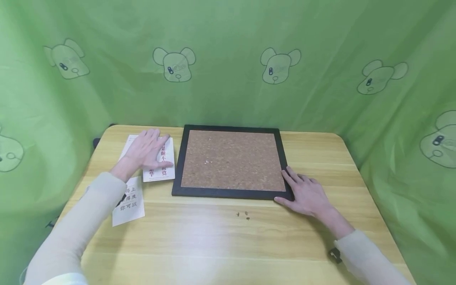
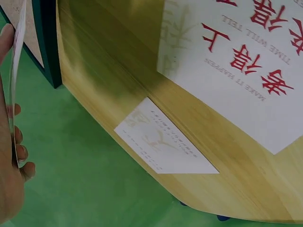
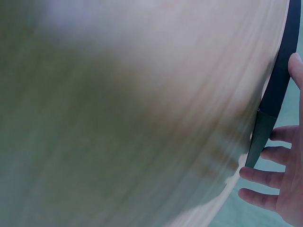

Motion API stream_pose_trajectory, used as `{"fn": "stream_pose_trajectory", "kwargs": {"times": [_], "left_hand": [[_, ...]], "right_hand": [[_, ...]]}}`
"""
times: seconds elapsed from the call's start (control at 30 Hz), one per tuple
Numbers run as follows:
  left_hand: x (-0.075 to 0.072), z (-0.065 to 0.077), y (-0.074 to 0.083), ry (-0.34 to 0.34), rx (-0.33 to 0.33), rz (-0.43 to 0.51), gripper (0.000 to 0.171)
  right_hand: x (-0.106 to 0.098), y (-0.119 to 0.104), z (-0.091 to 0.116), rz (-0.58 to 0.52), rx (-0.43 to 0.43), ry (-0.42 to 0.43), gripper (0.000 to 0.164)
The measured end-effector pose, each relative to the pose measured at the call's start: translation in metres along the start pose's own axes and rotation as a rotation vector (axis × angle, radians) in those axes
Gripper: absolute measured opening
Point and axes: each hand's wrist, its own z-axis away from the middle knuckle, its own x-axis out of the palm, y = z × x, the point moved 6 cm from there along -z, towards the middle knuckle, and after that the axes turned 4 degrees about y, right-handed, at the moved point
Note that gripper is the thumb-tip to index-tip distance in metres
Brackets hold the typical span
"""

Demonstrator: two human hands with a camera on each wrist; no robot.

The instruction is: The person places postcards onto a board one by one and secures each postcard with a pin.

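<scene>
While left fingers (image 1: 154, 136) hold a card (image 1: 169, 153), a black frame (image 1: 231, 193) encloses cork (image 1: 231, 160).

Head cam: bright, glare on my table (image 1: 203, 245) at 6 o'clock, soft shadow under my L sleeve (image 1: 82, 213) approx. 8. L wrist cam: fairly crisp, shadow at 11. R wrist cam: dim, table blurry beside my clearer R hand (image 3: 291, 170) (hazy glow at 11).
</scene>
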Motion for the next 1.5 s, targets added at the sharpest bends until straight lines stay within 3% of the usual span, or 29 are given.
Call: {"fn": "stream_pose_trajectory", "kwargs": {"times": [0.23,0.6,1.5], "left_hand": [[-0.006,-0.005,0.006,0.007,-0.013,0.019,0.108],[-0.007,-0.018,0.024,0.009,0.026,0.049,0.108],[0.013,-0.057,0.071,-0.036,0.08,0.141,0.108]], "right_hand": [[0.001,0.0,-0.002,0.006,-0.002,0.001,0.108],[0.002,-0.003,-0.002,0.002,-0.005,0.008,0.108],[0.0,-0.002,-0.001,0.009,0.0,0.019,0.108]]}}
